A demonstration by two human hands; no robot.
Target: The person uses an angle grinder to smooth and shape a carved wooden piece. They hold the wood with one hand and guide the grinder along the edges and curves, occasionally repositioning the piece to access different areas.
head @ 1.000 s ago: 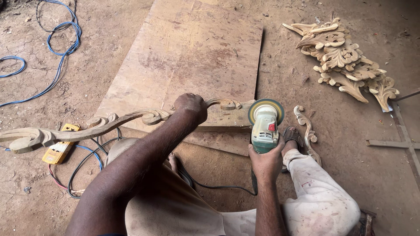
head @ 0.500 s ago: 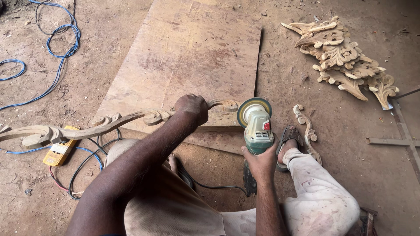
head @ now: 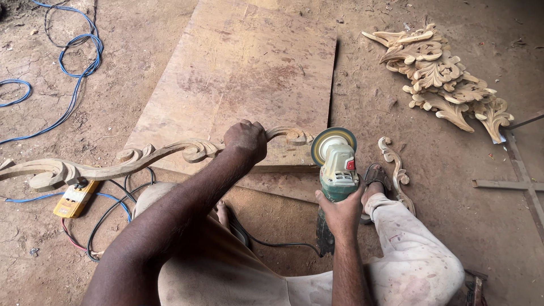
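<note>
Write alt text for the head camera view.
A seated person's left hand holds a long carved wooden scroll while the right hand holds a green angle grinder at its tip. More carved pieces lie on the dirt floor beside a plywood sheet.

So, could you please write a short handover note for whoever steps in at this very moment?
Left hand: closed around the long carved wooden scroll, held level above the plywood board.
Right hand: gripping the green angle grinder, its disc right at the scroll's curled end.
Nearby: a stack of carved pieces on the dirt floor to the right, one small carved piece beside the person's sandalled foot, a yellow power strip on the left.
Done or left: how much of the scroll is already sanded cannot be told.
</note>
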